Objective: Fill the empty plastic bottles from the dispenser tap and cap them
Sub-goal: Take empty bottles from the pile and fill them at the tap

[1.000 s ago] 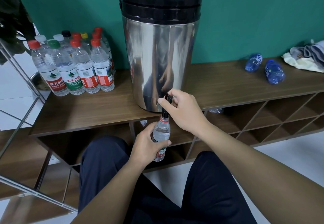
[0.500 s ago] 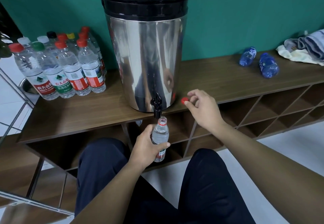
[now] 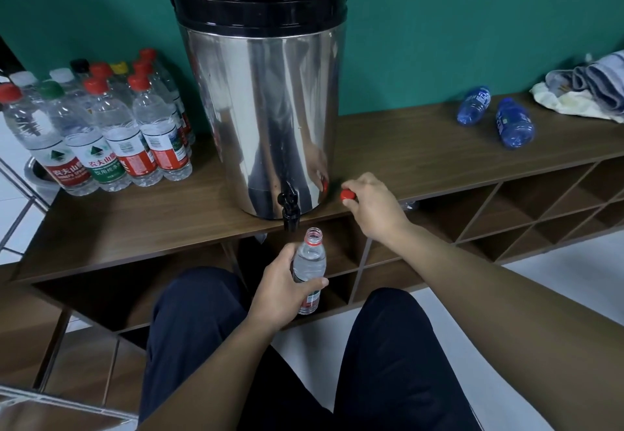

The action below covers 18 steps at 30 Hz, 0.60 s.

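A steel dispenser [image 3: 270,99] with a black lid stands on the wooden shelf [image 3: 422,157]. Its black tap [image 3: 289,204] hangs over the shelf's front edge. Just below the tap, my left hand [image 3: 280,290] grips a clear plastic bottle [image 3: 309,261], upright, uncapped and full of water. To the right of the dispenser's base, my right hand [image 3: 371,204] pinches a red cap [image 3: 347,195] at the shelf top.
Several capped, filled bottles [image 3: 111,133] stand in a cluster left of the dispenser. Two blue bottles [image 3: 493,116] lie on the shelf at the right, beside folded cloths [image 3: 587,89]. Diamond-shaped cubbies [image 3: 526,214] run under the shelf. My legs are below.
My right hand left the tap and moved right to the red cap on the shelf, now pinching it. The left hand keeps the bottle under the tap.
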Available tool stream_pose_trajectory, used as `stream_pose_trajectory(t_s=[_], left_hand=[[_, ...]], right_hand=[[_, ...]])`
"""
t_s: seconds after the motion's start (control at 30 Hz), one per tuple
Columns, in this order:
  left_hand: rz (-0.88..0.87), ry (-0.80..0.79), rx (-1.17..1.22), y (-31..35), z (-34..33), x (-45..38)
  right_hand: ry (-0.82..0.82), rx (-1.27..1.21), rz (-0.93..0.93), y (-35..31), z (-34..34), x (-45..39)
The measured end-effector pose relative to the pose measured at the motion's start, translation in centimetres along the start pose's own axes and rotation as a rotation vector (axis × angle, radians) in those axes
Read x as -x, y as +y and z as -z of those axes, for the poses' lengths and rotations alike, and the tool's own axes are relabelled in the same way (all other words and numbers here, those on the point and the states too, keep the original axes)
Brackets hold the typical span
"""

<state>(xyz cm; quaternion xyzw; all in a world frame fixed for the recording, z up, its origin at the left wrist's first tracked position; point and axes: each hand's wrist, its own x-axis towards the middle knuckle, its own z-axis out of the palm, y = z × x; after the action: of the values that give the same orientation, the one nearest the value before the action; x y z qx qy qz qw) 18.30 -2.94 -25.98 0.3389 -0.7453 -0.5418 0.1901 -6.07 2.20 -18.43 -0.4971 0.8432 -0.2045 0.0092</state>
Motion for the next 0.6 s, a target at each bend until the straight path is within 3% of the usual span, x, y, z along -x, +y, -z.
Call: stream_pose_trajectory(t_s=[0.13, 0.37, 0.6], left_hand=[[-0.001, 0.006, 0.006, 0.2, 0.0, 0.2], [-0.038, -0.015, 0.021, 0.9, 0.5, 1.1], [-0.144, -0.017, 0.014, 3.4, 1.2, 2.6]], right_hand=[[-0.026, -0.033, -0.002, -0.5, -0.2, 0.2], [-0.112, -0.458, 0.113, -3.7, 2.2, 5.5], [-0.092, -0.295, 0.355, -5.5, 5.8, 8.8]])
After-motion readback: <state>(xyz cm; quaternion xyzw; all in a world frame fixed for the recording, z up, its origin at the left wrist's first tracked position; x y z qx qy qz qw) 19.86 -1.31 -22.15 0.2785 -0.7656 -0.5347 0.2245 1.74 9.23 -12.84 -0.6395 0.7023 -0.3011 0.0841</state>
